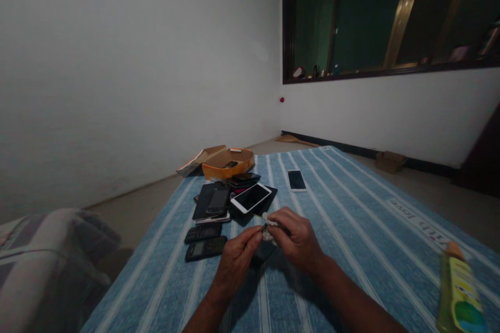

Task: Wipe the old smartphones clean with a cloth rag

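My left hand [239,252] is closed, its thumb and fingertips pinching a small dark piece that I cannot make out. My right hand [297,237] is closed on a crumpled white cloth [269,237], pressed against that piece. A dark flat object [263,254] shows below the fingertips, partly hidden. Just beyond the hands, a white phone with a black screen [252,197] lies tilted on a dark flat case. Two black keypad phones [206,248] lie left of my left hand. A dark phone [219,201] rests on a stack of flat devices.
A blue striped cloth [351,250] covers the surface. An open orange box [222,170] stands at the far left. Another white phone [297,180] lies farther off. A yellow-green bottle [461,291] is at the right front. A bundled fabric [54,265] lies at the left.
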`<action>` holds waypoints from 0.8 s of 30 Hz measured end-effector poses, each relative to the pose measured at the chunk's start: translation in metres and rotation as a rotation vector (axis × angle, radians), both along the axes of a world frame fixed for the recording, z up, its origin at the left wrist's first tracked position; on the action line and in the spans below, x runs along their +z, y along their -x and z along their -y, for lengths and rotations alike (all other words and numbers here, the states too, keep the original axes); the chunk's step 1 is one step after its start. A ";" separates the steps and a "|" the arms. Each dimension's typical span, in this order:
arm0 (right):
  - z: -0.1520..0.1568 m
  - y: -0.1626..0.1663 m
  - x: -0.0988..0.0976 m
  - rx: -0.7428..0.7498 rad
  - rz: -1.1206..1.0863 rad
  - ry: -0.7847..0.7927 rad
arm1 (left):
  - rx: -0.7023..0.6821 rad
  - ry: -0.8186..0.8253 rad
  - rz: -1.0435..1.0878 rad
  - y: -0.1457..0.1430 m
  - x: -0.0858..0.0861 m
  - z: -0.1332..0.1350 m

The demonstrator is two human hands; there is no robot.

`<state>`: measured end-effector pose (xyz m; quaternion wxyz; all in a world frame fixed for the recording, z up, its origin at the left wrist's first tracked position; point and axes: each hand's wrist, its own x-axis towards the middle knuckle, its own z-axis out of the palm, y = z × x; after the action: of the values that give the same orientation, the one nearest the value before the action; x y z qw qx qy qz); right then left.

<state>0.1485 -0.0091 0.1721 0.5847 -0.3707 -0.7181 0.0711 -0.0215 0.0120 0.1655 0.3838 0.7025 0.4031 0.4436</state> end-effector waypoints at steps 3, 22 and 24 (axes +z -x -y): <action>-0.001 0.002 -0.001 0.016 -0.045 0.012 | 0.031 0.014 0.029 0.000 -0.003 0.000; -0.005 -0.005 -0.003 0.035 -0.026 0.035 | 0.062 0.038 0.116 -0.002 0.000 0.000; -0.004 0.000 0.000 0.015 -0.010 -0.011 | 0.058 0.020 0.122 -0.003 0.000 0.001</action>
<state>0.1482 -0.0055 0.1723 0.5898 -0.3617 -0.7182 0.0737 -0.0188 0.0111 0.1652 0.4015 0.6585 0.4034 0.4924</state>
